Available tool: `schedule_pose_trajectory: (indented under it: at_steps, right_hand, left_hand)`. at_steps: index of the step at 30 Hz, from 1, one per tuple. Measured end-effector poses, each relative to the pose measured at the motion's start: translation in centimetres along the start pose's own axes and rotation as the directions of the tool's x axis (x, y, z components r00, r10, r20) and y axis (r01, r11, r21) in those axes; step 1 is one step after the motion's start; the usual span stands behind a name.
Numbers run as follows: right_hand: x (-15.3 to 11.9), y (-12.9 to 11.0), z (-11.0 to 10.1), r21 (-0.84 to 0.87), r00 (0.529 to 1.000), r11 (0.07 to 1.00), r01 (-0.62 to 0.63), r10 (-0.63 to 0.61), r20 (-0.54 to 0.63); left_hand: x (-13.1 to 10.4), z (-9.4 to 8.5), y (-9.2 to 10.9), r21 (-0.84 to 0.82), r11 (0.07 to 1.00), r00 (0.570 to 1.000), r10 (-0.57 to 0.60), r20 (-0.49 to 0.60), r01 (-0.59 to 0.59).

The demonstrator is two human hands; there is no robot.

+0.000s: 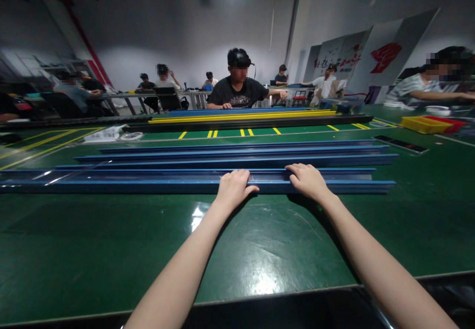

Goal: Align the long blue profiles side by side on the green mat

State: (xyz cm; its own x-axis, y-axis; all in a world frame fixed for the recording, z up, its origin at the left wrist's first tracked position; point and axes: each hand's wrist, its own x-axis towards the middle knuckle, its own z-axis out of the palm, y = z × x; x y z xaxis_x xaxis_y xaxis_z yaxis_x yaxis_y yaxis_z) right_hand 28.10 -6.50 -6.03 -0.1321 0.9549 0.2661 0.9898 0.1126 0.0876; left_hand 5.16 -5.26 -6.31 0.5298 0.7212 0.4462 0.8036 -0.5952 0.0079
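Several long blue channels lie lengthwise across the green table (pixel 260 240). Over the nearest blue channel (pixel 148 188) my left hand (pixel 234 186) is closed, its fingers on the far edge and its thumb at the near edge. My right hand (pixel 307 179) grips the same channel farther right, its fingers bent over the inside and the thumb hidden. A clear plastic strip (pixel 79 171) lies over the left part of the channels. Behind are other blue channels (pixel 230 161), lying parallel.
Yellow (pixel 241 117) and black strips (pixel 245 124) lie farther back, before a seated person (pixel 239 89). A phone (pixel 401 144) and a yellow tray (pixel 423 125) are at the right. White items (pixel 102 134) lie at the back left.
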Motion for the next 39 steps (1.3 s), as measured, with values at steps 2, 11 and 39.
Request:
schedule_pose_trajectory:
  at_steps: [2, 11, 39]
  right_hand:
    - [0.0, 0.0, 0.0, 0.002, 1.0, 1.0, 0.002, -0.002, 0.002]
    - [-0.1, -0.1, 0.0, 0.008, 1.0, 1.0, 0.006, -0.006, -0.006]
    - [-0.1, -0.1, 0.0, 0.009, 1.0, 1.0, 0.004, -0.004, -0.006]
  left_hand:
    - [0.0, 0.0, -0.1, 0.01, 1.0, 1.0, -0.023, -0.001, 0.023]
    - [-0.2, 0.7, -0.5, 0.002, 0.995, 0.995, 0.096, 0.016, -0.096]
    - [0.1, 0.2, -0.3, 0.057, 0.994, 0.984, 0.082, 0.157, -0.092]
